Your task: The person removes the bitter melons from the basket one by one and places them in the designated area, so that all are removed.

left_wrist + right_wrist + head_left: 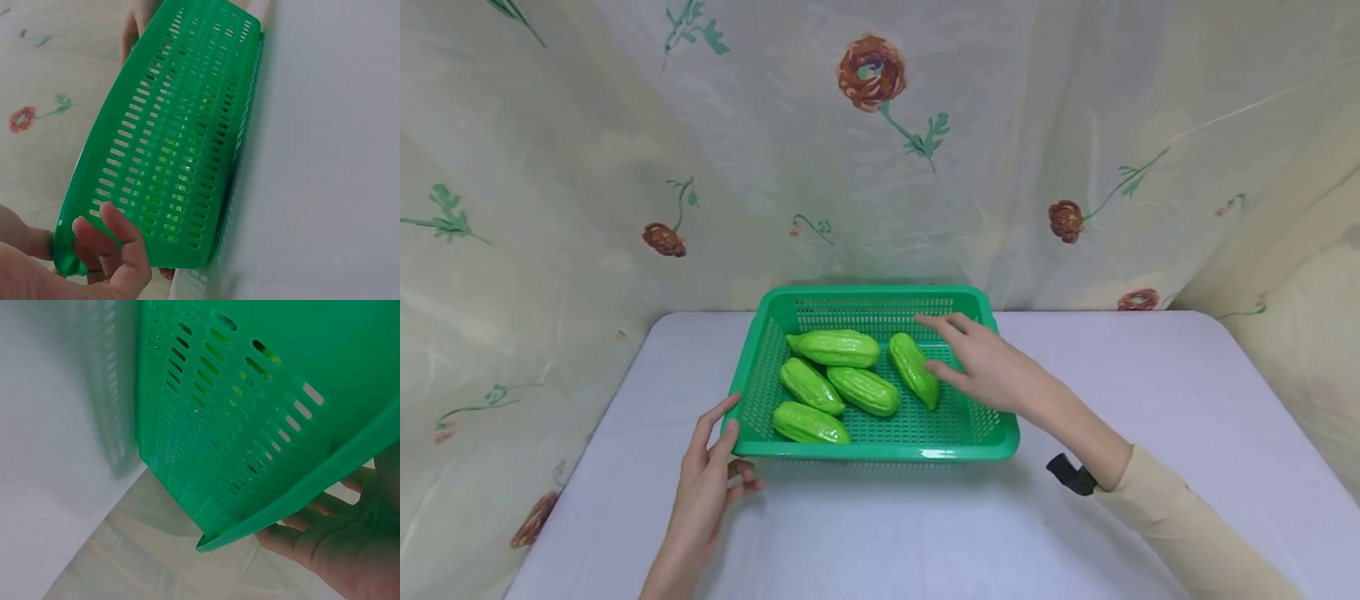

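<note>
A green plastic basket (887, 452) with slotted sides holds several glossy light-green bitter melons (862, 390). At its near left corner my left hand (706, 475) grips the rim, thumb on top; in the left wrist view the curled fingers (125, 240) show against the outer wall. My right hand (992, 367) reaches over the basket's right side with its fingers spread and nothing held. Its thumb overlaps the rightmost bitter melon (912, 367) in the head view. From the right wrist, that hand (350, 544) shows beyond the basket rim, its fingertips partly hidden.
The basket is on a table with a pale cloth (865, 533), close to the far edge. A curtain (760, 150) printed with flowers hangs behind and at both sides. A black strap (1071, 475) sits on the right wrist.
</note>
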The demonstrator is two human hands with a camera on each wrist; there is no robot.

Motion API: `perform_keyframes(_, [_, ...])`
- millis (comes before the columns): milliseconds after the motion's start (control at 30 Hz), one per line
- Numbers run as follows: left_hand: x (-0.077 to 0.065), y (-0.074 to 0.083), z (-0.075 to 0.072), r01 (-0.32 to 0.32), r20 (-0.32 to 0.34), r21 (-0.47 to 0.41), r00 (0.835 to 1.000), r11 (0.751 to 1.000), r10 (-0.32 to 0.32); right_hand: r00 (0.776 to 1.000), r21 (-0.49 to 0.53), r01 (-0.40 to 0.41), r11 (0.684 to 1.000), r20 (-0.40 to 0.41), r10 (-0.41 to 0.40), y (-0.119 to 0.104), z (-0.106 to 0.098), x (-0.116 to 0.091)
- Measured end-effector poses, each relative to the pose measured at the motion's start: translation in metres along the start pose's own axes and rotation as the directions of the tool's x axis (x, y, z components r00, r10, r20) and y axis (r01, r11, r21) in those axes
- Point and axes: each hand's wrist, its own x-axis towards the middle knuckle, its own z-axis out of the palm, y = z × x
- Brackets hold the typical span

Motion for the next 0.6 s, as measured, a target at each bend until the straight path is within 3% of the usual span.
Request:
perform_keyframes(400, [0.008,-0.004,0.002,-0.053,-0.049,-0.020,0.997,0.998,0.052,0.997,0.003,0.012,1.000,0.081,-0.012,-0.005,-0.011,0.009])
perform_keyframes(600, [0.011,-0.006,0.001,-0.062,-0.045,-0.025,0.997,0.998,0.061,0.995,0.017,0.053,0.998,0.078,-0.054,-0.005,-0.012,0.017])
